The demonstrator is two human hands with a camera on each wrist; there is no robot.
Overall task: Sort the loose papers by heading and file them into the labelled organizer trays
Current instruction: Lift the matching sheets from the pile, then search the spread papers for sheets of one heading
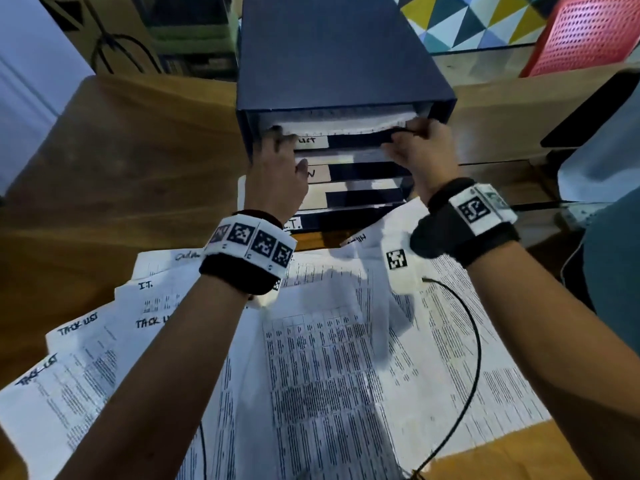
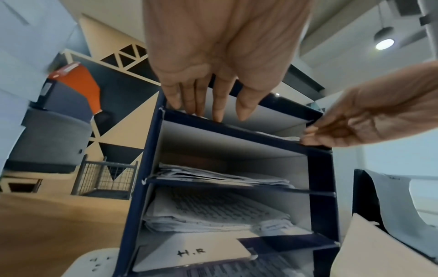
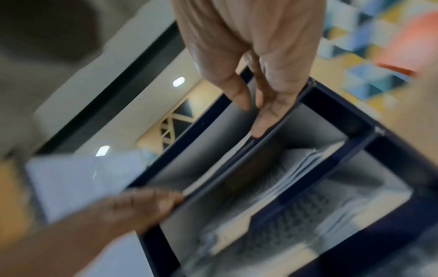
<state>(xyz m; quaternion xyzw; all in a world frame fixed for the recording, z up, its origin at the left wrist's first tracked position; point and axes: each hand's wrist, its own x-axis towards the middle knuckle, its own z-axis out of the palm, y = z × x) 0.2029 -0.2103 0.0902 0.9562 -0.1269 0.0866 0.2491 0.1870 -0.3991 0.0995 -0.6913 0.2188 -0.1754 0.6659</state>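
A dark blue organizer [image 1: 339,57] with several stacked trays stands at the back of the wooden table [image 1: 121,168]. Its top tray holds a white paper stack [image 1: 339,124]. My left hand [image 1: 277,136] lies with straight fingers [image 2: 218,114] on the tray's left front lip. My right hand [image 1: 412,133] pinches the stack's right end at the lip, and its fingertips [image 3: 259,129] show in the blurred right wrist view. Lower trays [image 2: 213,211] hold papers, and one label reads H.R [image 2: 192,253]. Loose papers [image 1: 329,341] headed TASK LIST [image 1: 78,327] and I.T. [image 1: 145,285] lie under my forearms.
A black cable [image 1: 474,341] runs from my right wrist across the papers. A red perforated chair [image 1: 581,32] stands behind at the right. A flat black device [image 1: 588,112] lies on a raised wooden ledge right of the organizer. Bare table shows to the left.
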